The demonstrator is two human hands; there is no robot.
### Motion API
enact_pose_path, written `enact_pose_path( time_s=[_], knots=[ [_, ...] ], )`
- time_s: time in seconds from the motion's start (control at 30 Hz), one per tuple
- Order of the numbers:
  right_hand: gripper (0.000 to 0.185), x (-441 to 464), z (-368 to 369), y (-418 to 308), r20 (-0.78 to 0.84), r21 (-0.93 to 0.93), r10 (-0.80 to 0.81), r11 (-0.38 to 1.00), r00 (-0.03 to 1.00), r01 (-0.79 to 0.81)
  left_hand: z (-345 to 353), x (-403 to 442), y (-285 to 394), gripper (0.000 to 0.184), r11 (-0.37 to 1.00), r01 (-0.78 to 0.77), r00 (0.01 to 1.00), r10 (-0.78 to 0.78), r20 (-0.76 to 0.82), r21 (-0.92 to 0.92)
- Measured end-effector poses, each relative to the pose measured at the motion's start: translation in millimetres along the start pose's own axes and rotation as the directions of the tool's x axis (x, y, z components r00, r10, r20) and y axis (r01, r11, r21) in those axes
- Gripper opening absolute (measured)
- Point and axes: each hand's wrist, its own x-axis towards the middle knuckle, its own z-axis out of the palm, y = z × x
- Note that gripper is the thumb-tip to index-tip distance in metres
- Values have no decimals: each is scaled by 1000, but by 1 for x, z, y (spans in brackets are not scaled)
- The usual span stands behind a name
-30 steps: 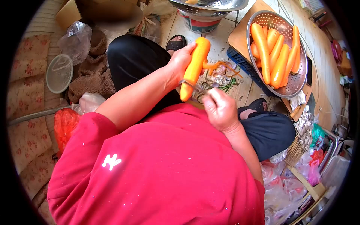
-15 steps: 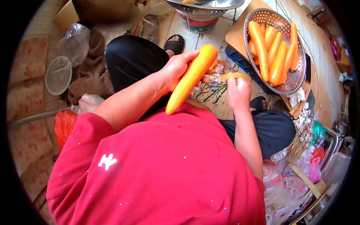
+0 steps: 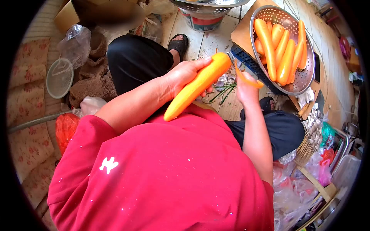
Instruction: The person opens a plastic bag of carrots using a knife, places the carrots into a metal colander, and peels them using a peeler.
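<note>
Swung left since the earlier frame, the carrot (image 3: 198, 86) points its near tip toward the red shirt (image 3: 165, 169), clasped by the left hand (image 3: 184, 75) — the peeler (image 3: 231, 56), gripped in the right hand (image 3: 247, 91), now at its thick end — with a colander (image 3: 304, 79) of carrots (image 3: 285, 68) far right.

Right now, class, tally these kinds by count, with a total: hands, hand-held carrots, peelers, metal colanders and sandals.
Hands (left hand, right hand): 2
Hand-held carrot: 1
Peeler: 1
Metal colanders (one with carrots, one at the top edge): 2
Sandals (left, right): 2
Total: 8
</note>
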Motion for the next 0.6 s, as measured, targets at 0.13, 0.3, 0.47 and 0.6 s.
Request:
enact_pose_path(
  time_s=[0.13, 0.3, 0.47, 0.6],
  knots=[
    [25, -7, -4, -13, -123, -10, -72, 997, 990, 71, -9, 9, 10, 50, 997, -46, 999, 47, 13, -63],
    [15, -62, 3, -68, 54, 139, -454, 885, 889, 444, -8, 26, 30, 49, 971, -234, 942, 212, -261, -54],
    [17, -65, 4, -72, 30, 88, -496, 866, 868, 492, -8, 37, 26, 47, 950, -276, 929, 226, -293, -142],
    [22, -24, 4, -34, -14, 36, -139, 990, 990, 139, 9, 22, 8, 46, 990, -142, 984, 139, -115, -18]
  ],
)
